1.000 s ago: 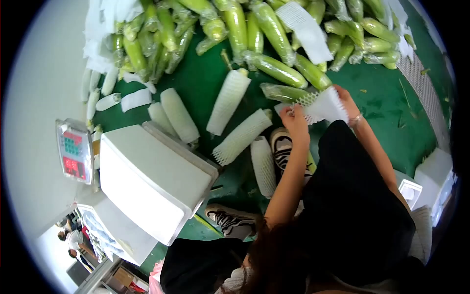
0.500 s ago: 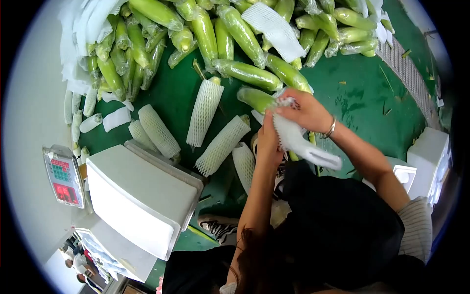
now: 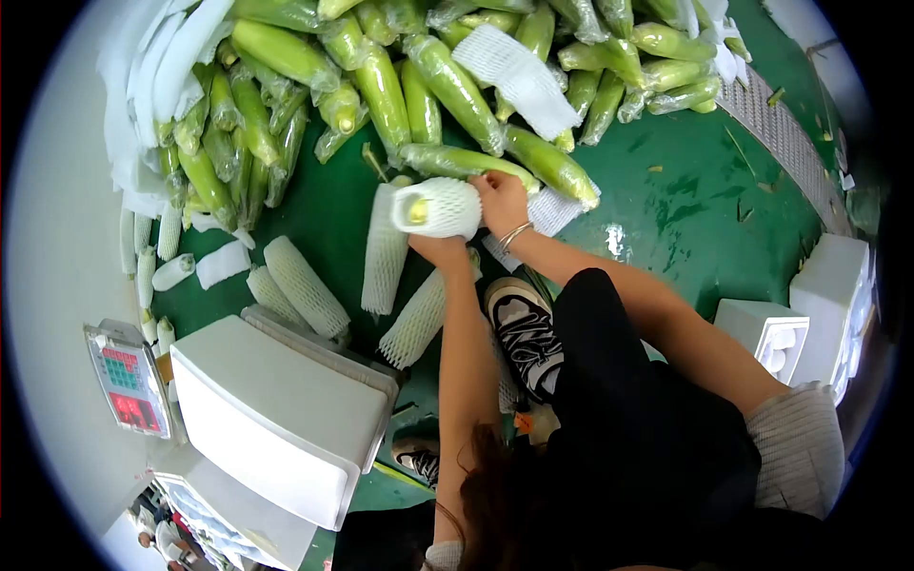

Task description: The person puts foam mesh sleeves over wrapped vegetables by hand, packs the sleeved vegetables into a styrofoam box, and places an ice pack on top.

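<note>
An ear of corn in a white foam net sleeve is held up over the green floor, its pale yellow-green end showing in the sleeve's mouth. My left hand grips it from below. My right hand is closed at the sleeve's right end; its fingertips are partly hidden. Just behind those fingers lies a film-wrapped ear of corn. Two more sleeved ears lie close by: one sleeved ear beneath my left hand's side and another sleeved ear under my left forearm.
A large heap of film-wrapped corn spreads across the back. Foam sleeves are stacked at the left, and a loose flat sleeve lies on the heap. White foam boxes and a digital scale stand at left. A shoe is below my hands.
The sleeve now covers the ear that was partly bare. Both hands have moved left with it, and its end has turned toward me. The view has shifted slightly.
</note>
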A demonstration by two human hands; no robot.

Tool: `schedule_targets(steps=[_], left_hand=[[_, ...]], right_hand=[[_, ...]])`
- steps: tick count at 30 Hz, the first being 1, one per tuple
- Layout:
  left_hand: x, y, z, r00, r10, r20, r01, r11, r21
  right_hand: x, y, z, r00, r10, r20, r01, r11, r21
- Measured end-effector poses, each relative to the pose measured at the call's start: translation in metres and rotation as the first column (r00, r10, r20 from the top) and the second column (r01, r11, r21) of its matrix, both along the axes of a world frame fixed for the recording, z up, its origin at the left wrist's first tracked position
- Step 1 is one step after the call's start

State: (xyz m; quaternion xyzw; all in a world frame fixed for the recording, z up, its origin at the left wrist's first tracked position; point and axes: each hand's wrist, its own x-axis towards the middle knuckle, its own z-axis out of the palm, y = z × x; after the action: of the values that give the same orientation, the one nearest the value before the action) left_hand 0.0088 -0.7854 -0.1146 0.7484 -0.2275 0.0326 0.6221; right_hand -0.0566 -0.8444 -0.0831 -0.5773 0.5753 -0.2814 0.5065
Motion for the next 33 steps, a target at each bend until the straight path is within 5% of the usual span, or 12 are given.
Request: schedule_targets(steps=[3,7,10,11,13,15,19,24,26,28,31,33], left_hand=[[0.010,0.023,-0.001,0.981,-0.092,-0.172,0.109,0.990,0.091],[0.035,0.079,0.109,0.485,-0.452,-0.749,0.337,0.887,-0.317],[0.043,0.118,0.156,0.311,-0.631,-0.710,0.476,0.751,-0.459],[0.048,0.127,0.151,0.292,-0.626,-0.723,0.382,0.770,-0.512],[0.050,0.137,0.148,0.362,-0.585,-0.726,0.208,0.810,-0.548],[0.061,0.144,0.129,0.574,-0.260,-0.777,0.079,0.961,-0.263],[0.057,0.140,0.089,0.960,0.186,-0.210,-0.078,0.895,0.439],[0.036,0.136,0.106,0.968,0.152,0.201,-0.251,0.663,0.705],[0.019,0.096,0.126,0.983,-0.052,0.178,-0.034,0.893,0.449],[0.002,0.047,0.125,0.875,-0.322,-0.362,0.321,0.945,-0.066],[-0.007,0.000,0.112,0.574,-0.539,-0.617,0.386,0.842,-0.377],[-0.017,-0.005,0.091,0.395,-0.580,-0.712,0.284,0.814,-0.506]], right_hand=[[0.002,-0.006,0.021,0.972,0.118,-0.201,-0.058,0.959,0.279],[-0.006,0.032,0.104,0.932,0.188,0.309,-0.361,0.541,0.760],[-0.032,0.042,0.081,0.656,0.618,0.434,-0.744,0.432,0.510],[-0.043,0.041,0.057,0.576,0.817,-0.018,-0.815,0.576,0.070],[-0.062,0.031,0.037,0.524,0.602,-0.602,-0.852,0.360,-0.381],[-0.078,0.025,0.006,0.433,0.635,-0.639,-0.884,0.158,-0.441],[-0.089,0.000,0.025,0.207,0.610,-0.765,-0.955,-0.045,-0.294],[-0.087,-0.064,0.105,0.781,0.559,-0.280,-0.596,0.534,-0.600],[-0.078,-0.091,0.111,0.875,0.452,0.173,-0.347,0.835,-0.427],[-0.063,-0.094,0.109,0.782,0.350,0.516,-0.294,0.937,-0.189],[-0.044,-0.071,0.066,0.760,0.188,0.623,-0.410,0.881,0.235],[-0.041,-0.049,0.052,0.786,0.594,0.172,-0.574,0.804,-0.153]])
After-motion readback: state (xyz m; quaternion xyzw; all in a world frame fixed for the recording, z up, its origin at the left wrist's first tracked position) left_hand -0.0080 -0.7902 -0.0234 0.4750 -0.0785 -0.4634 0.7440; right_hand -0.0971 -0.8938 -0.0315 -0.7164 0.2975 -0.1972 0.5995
